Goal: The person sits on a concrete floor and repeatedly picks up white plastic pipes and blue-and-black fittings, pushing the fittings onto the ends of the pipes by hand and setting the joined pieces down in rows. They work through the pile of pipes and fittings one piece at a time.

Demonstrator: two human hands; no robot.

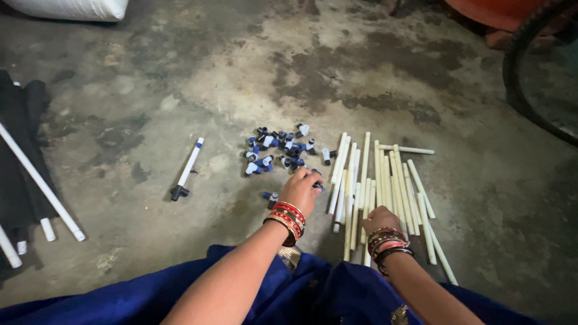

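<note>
White tubes [385, 186] under right hand [380, 218]

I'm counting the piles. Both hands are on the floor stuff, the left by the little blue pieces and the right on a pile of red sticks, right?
Not quite: the head view shows the sticks are white, not red. The rest holds: the left hand is by the little blue pieces, and the right hand rests on the stick pile.
</note>
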